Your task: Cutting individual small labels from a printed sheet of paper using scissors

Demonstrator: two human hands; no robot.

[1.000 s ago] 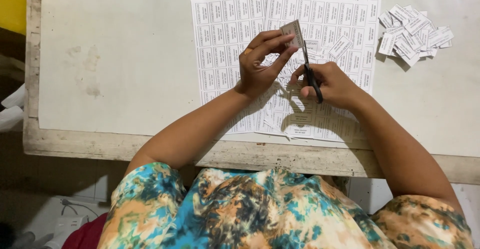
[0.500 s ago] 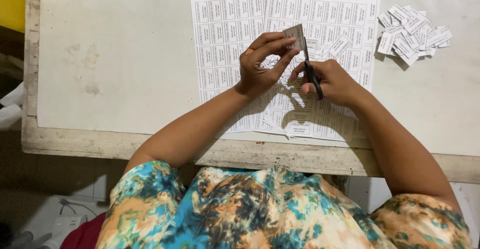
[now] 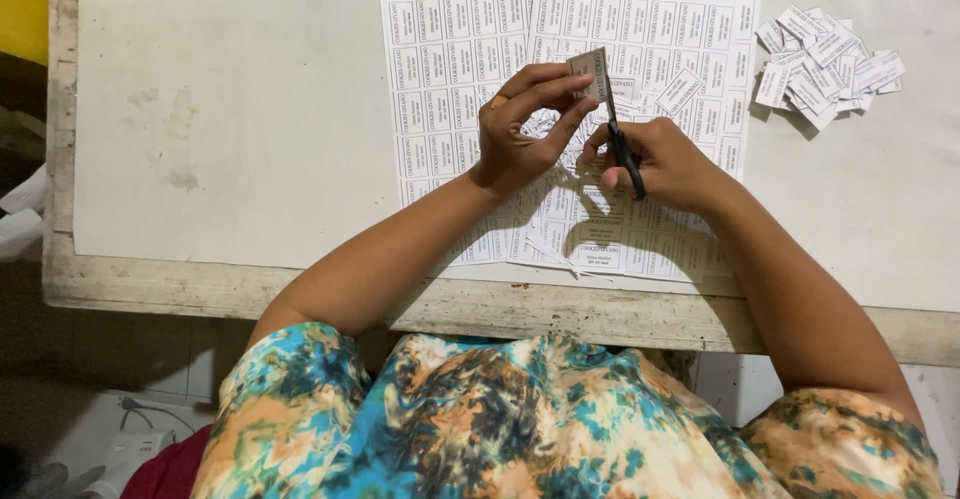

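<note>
- Head view looked straight down on the printed label sheets [image 3: 640, 29], which lay side by side on a pale table cover [image 3: 230, 109]; everything below is placed against those sheets.
- Above the middle of the sheets, the left hand [image 3: 520, 134] pinched a small paper label [image 3: 590, 64] between thumb and fingertips, fingers closed on it and lifting it clear of the sheets, likely so the blades could reach its edge.
- Just right of that hand, still over the sheets, the right hand [image 3: 665, 159] was closed around the dark handles of a pair of scissors [image 3: 622, 139], the blades pointing up toward the held label and meeting its right edge; how far the blades were parted could not be told.
- Under both hands, thin paper offcuts [image 3: 560, 259] lay scattered on the lower part of the sheets, probably dropped where the trimming happened.
- Off the sheets' right edge, a loose pile of cut labels [image 3: 825, 59] sat apart, seemingly kept separate from the uncut ones.
- Below the sheets' near edge, the cover ended and a worn, chipped wooden table edge [image 3: 500, 304] showed.
- Further toward the person, a floral patterned garment [image 3: 500, 419] filled the bottom; at lower left, the floor with a white cable [image 3: 150, 419] was dim.
</note>
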